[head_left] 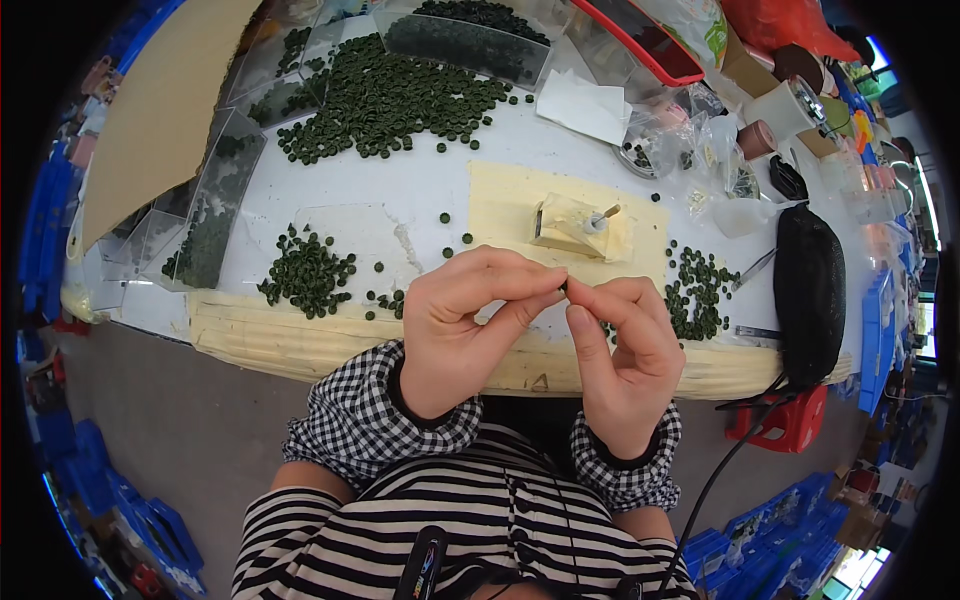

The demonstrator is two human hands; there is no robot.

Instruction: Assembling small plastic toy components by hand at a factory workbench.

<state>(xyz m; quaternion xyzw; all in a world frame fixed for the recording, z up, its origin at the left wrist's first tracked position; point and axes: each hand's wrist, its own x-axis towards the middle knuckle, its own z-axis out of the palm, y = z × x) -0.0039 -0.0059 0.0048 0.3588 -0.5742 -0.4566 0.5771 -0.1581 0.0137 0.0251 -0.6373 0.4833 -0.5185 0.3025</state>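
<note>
My left hand [455,325] and my right hand [632,350] meet fingertip to fingertip over the table's near edge. Between them is a tiny dark green piece [564,286], mostly covered by the fingers. The left thumb and index finger pinch it; the right index fingertip presses at it, with the right thumb bent just below. Just beyond the hands, a small block wrapped in cream tape [568,228] with a short upright pin [606,214] stands on a cream-coloured sheet [500,190]. Small round dark green pieces lie in a pile [305,275] to the left and a scatter [698,295] to the right.
A large heap of green pieces [390,95] spreads at the back, beside clear plastic bins [225,200]. White tissue [582,106], a red-edged tray [650,40], plastic bags [715,150] and a black pouch [808,290] stand around. Cardboard [160,110] leans at left.
</note>
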